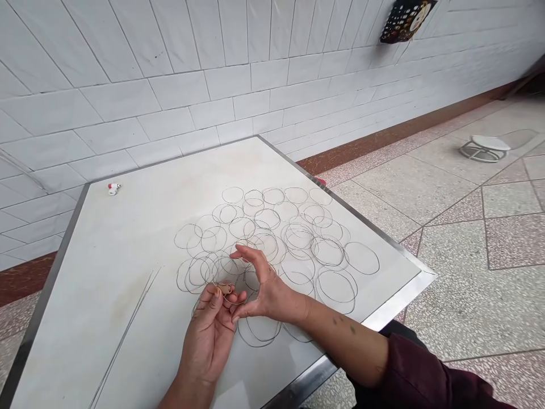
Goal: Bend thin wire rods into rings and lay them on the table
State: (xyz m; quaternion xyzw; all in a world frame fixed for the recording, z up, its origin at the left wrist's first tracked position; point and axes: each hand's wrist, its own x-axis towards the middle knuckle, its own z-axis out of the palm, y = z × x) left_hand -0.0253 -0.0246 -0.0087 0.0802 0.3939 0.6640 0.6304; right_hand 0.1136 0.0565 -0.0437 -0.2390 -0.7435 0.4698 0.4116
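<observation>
Many thin wire rings (267, 218) lie overlapping on the white table (170, 199). My left hand (208, 335) pinches a small tan piece (224, 289) between thumb and fingers, with a thin wire curving from it toward the right. My right hand (266, 287) is just to the right, its thumb and fingers spread in a wide curve over the rings. Whether its fingertips touch the thin wire is hard to tell. Several straight wires (123, 335) lie at the left side of the table.
Small red and white items (113, 189) sit near the table's back left corner. A tiled wall (170, 122) runs behind the table. A round stool (485, 146) stands on the floor at the right, and a dark patterned bag (406, 21) hangs on the wall.
</observation>
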